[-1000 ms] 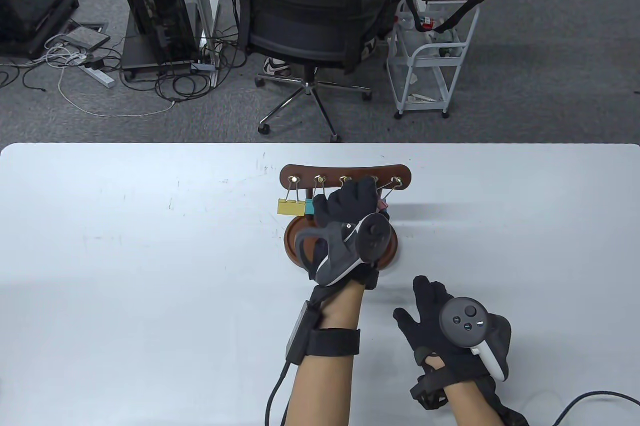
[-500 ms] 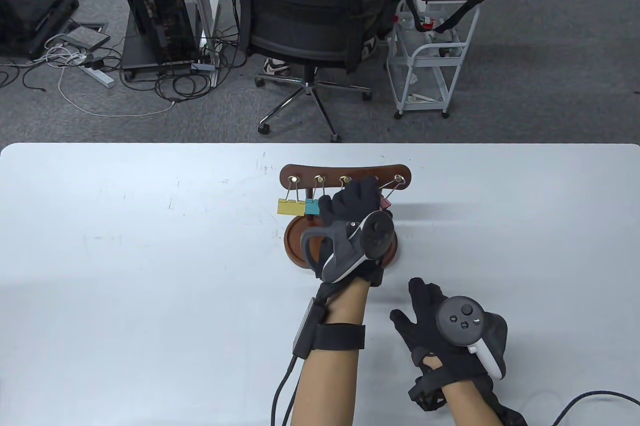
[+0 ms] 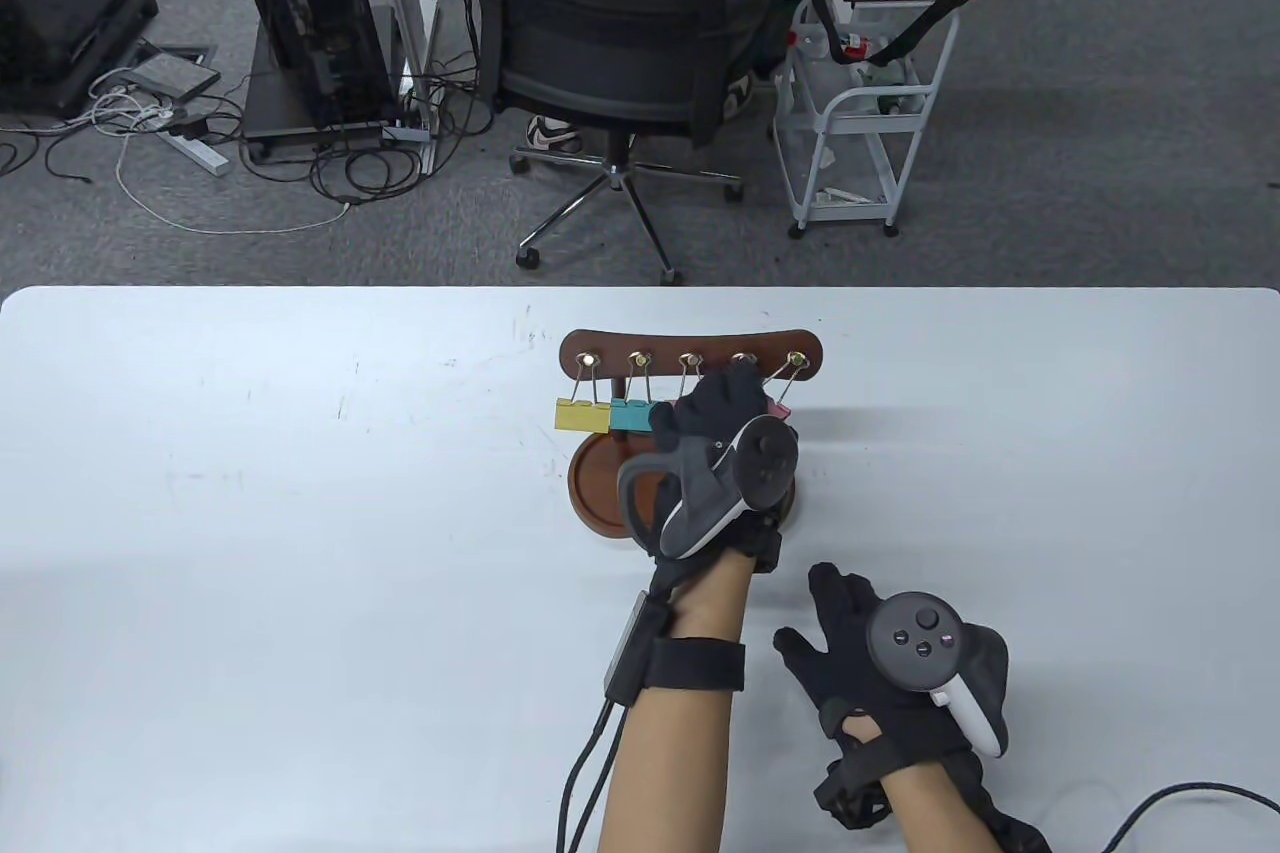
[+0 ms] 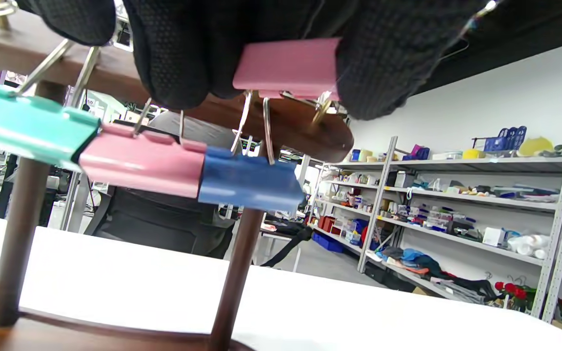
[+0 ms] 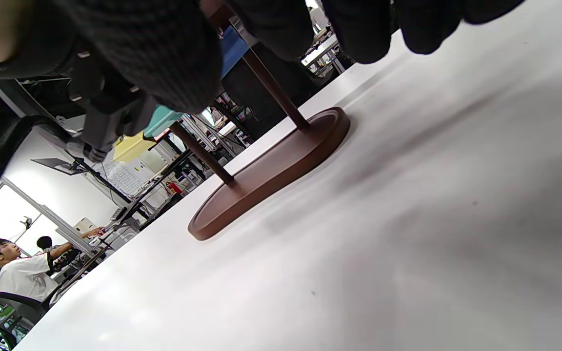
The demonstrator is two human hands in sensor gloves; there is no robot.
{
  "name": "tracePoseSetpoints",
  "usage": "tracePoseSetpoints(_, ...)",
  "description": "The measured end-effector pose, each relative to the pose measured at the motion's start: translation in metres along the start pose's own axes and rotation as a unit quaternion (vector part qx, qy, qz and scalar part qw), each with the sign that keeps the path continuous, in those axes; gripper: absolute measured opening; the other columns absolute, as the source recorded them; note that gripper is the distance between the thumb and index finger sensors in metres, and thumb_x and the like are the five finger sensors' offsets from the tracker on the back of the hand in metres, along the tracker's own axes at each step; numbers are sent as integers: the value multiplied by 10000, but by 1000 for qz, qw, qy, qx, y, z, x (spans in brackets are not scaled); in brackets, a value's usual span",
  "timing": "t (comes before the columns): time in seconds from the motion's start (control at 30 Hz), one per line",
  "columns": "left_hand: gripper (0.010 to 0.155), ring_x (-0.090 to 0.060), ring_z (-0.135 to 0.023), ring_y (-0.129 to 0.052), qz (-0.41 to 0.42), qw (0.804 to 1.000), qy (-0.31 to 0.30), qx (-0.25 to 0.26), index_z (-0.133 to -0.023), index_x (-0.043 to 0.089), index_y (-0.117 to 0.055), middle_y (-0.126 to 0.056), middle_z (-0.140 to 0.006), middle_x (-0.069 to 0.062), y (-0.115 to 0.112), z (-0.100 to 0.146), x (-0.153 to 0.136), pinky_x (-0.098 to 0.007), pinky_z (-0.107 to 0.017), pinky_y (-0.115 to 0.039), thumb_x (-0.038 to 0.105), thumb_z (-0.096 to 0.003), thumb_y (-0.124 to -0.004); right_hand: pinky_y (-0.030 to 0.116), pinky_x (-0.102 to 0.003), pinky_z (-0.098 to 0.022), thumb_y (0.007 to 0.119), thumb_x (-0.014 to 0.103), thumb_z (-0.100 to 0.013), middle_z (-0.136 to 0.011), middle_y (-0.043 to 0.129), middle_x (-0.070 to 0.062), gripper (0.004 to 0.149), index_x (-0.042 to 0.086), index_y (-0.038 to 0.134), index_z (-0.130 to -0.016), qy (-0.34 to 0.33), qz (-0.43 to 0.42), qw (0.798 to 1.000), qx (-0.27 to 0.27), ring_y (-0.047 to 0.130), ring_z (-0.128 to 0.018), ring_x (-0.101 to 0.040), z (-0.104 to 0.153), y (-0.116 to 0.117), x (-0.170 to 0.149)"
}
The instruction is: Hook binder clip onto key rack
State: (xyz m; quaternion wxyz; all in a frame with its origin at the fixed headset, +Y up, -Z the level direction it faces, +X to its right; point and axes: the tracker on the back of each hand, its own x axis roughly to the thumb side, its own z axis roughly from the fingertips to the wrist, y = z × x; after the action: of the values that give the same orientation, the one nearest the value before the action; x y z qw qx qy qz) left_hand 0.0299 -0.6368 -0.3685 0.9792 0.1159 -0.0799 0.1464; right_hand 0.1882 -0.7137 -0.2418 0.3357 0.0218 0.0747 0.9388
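Note:
The brown wooden key rack (image 3: 690,345) stands mid-table on a round base (image 3: 592,491). A yellow clip (image 3: 582,414) and a teal clip (image 3: 630,414) hang from its left hooks. My left hand (image 3: 735,401) is at the rack's right half and pinches a pink binder clip (image 4: 286,66) between its fingertips. The clip's wire handle reaches the rightmost hook (image 3: 797,360). In the left wrist view the teal clip (image 4: 27,127), another pink clip (image 4: 142,163) and a blue clip (image 4: 249,183) hang from the bar. My right hand (image 3: 835,613) rests flat on the table, empty, fingers spread.
The rack's base (image 5: 271,170) and its two posts show in the right wrist view. An office chair (image 3: 610,23) and a white cart (image 3: 850,133) stand beyond the table's far edge. A cable (image 3: 1180,798) lies at the front right.
My left hand has shifted right along the rack with the pink clip, uncovering the teal clip. My right hand has slid slightly left.

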Motion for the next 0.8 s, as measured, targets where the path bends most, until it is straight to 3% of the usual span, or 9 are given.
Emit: tracePoseSetpoints(0.8, 804, -527, -893, -851, 51, 998, 18, -17, -1152, 28, -585, -693, -1100, -226, -31, 2, -9, -746, -673, -585, 487, -544, -844, 429, -754, -644, 797, 431, -570, -1138, 450, -413, 805, 8, 461, -1168, 3, -4, 1000, 6, 462, -949, -690, 0, 1, 0)
